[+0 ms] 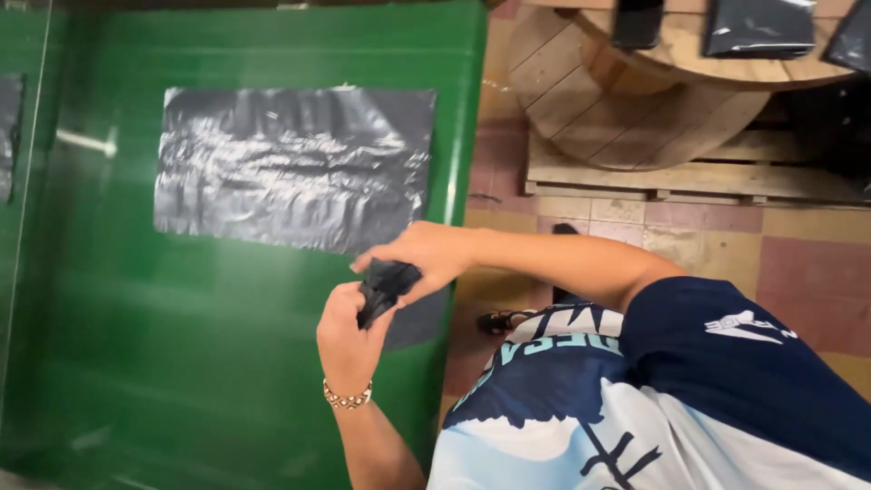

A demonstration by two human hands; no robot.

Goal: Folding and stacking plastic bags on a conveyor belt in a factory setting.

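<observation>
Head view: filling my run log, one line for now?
left hand: grips black bag | right hand: grips it | green table: flat sheet

Sheet [295,168] on table [227,363] — spool [635,100] right, on pallet [689,181].

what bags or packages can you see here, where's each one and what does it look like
Flat plastic bag: lying on the green table, rectangular, shiny dark grey, wrinkled.
Crumpled bag: black, bunched between the left hand and right hand.
Dark bags: glossy, flat, on the wooden spool, top right.
</observation>
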